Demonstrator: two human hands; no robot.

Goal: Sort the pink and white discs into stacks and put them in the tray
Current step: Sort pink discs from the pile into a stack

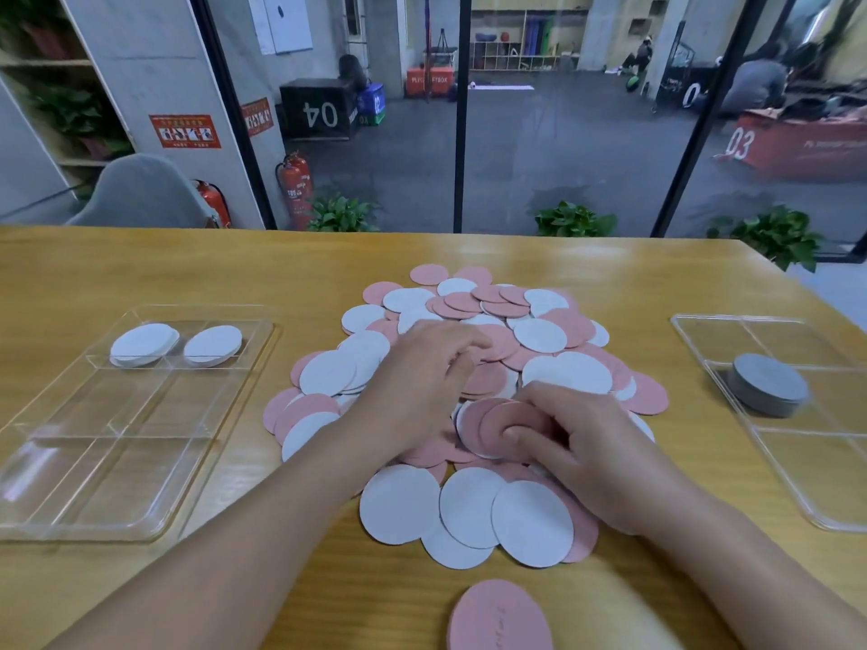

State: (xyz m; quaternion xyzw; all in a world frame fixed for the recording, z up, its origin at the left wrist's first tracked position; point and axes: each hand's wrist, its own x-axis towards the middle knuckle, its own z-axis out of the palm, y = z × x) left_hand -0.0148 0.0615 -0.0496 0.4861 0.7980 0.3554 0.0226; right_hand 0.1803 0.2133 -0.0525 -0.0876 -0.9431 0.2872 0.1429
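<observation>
The right hand (581, 438), just right of the frame's centre, pinches a small fan of pink discs (497, 426), its thumb pressed on the top one and the fingers curled behind. The left hand (422, 382), just beside it toward the centre, rests palm down on the pile of discs (469, 368) with its fingers bent and their tips on a pink disc; whether it actually grips one cannot be told. The pile of mixed pink and white discs spreads across the middle of the wooden table (140, 269), and the nearest white ones overlap between the two forearms. One pink disc (499, 616) lies apart from the pile at the bottom edge of the frame. At the left sits a clear divided tray (56, 466) with two low stacks of white discs (176, 344) side by side in its far compartments. At the right edge is a second clear tray (797, 485) holding a grey stack (769, 384).
</observation>
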